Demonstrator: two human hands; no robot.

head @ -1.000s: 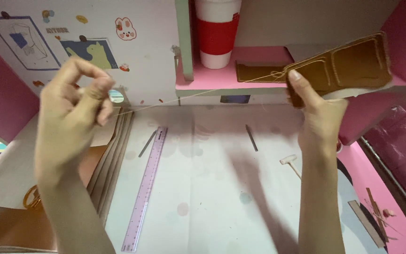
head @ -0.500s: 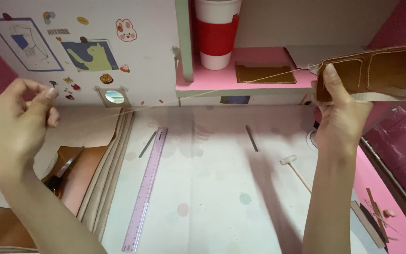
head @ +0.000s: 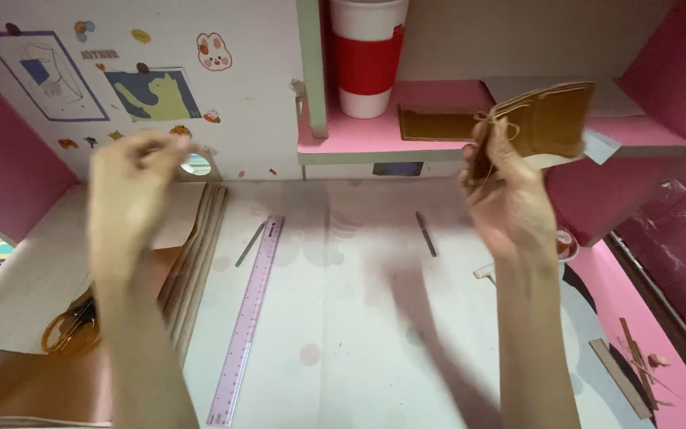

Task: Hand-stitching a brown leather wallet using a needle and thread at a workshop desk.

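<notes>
My right hand [head: 510, 199] is raised at the upper right and grips a brown stitched leather piece [head: 545, 123] by its left edge, where loose thread curls. My left hand [head: 129, 199] is raised at the left, blurred, with its fingers pinched together; I cannot make out the thread in them. Both hands hover above a pale work mat [head: 343, 318].
On the mat lie a clear pink ruler [head: 246, 318] and two thin tools [head: 425, 233]. A red-and-white cup [head: 367, 56] and a brown leather piece [head: 434, 123] sit on a pink shelf [head: 359, 143]. Scissors [head: 69, 330] lie at the left, thin strips [head: 625, 369] at the right.
My left hand swung out to the left drawing the thread tight, then came back toward the middle. My right hand shifted left with the leather piece, and the thread went slack.
</notes>
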